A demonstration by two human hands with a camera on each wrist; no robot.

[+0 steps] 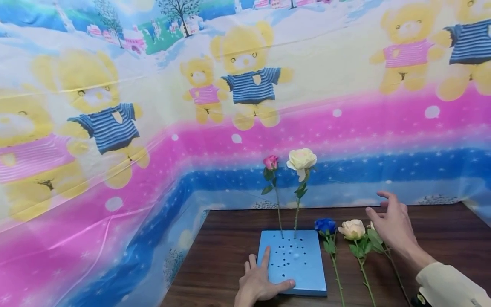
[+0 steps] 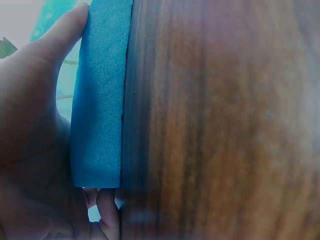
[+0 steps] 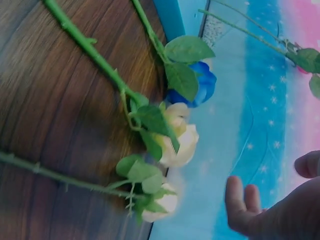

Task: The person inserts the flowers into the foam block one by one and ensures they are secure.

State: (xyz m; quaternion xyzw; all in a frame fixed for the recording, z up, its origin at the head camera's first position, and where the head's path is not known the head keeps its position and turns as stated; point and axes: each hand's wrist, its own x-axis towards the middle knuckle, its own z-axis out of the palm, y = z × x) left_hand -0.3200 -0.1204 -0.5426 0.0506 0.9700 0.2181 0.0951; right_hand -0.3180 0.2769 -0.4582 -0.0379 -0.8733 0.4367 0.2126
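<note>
A light blue foam block (image 1: 312, 277) with several small holes on top lies on the table. A pink rose (image 1: 270, 162) and a white rose (image 1: 301, 159) stand upright in its far edge. My left hand (image 1: 255, 282) rests on the block's near left corner, thumb and index finger stretched over the top. To the right my right hand (image 1: 397, 226) is raised with loosely bent fingers and holds nothing. It overlaps a pale flower (image 3: 162, 204) in the head view, hiding most of the bloom. Beside that lie a cream rose (image 1: 352, 229) and a blue rose (image 1: 325, 226).
The dark wooden table (image 1: 222, 243) meets a cloth backdrop (image 1: 330, 85) printed with bears along its back and left edges. The lying roses' stems (image 1: 366, 281) point toward the table's near side, right of the block.
</note>
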